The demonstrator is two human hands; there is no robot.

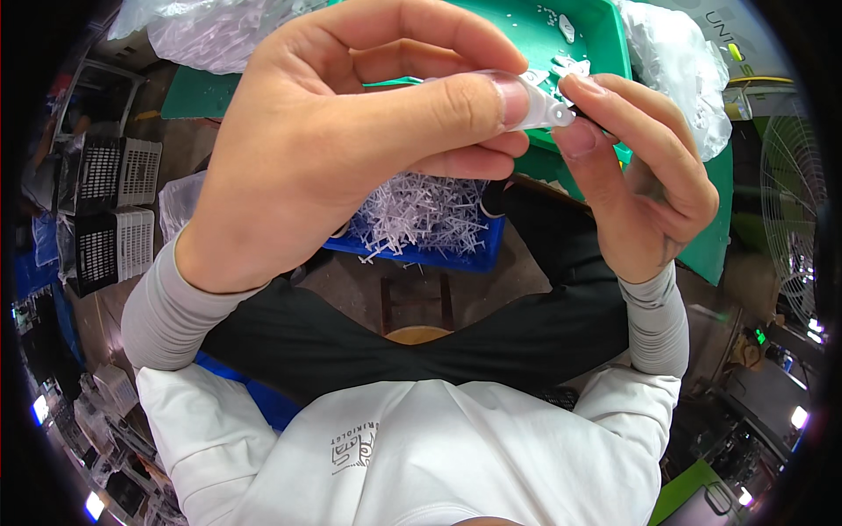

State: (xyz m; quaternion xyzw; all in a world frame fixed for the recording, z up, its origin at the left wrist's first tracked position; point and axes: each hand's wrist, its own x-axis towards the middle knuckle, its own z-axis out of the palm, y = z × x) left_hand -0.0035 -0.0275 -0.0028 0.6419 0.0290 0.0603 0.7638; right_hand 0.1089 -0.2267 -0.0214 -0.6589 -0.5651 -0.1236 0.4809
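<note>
Hands meet at one o'clock, taking twelve as straight ahead of the person at work, and both are busy with one white plastic part. From eleven o'clock the left hand reaches across, its thumb pressed over the part and its fingers curled behind, so the grasp is narrow and firm. Over at two o'clock the right hand brings thumb and forefinger close together at the part's rounded tip, which has a small round boss. Something dark shows between those right fingertips, perhaps a small piece, perhaps only shadow; I can't tell from here.

Beyond and below the part, at one o'clock, sits a green tray with loose white pieces in it. A clear plastic bag bulges at two o'clock beside the tray, and another plastic bag lies toward half past ten. Green desk surface shows under the right forearm.

Nearer the lap, at twelve, a blue tray carries a tangled heap of thin white pins. Between dark trousers, at six, the edge of a wooden stool shows. Stacked crates stand toward nine, a caged fan toward three.
</note>
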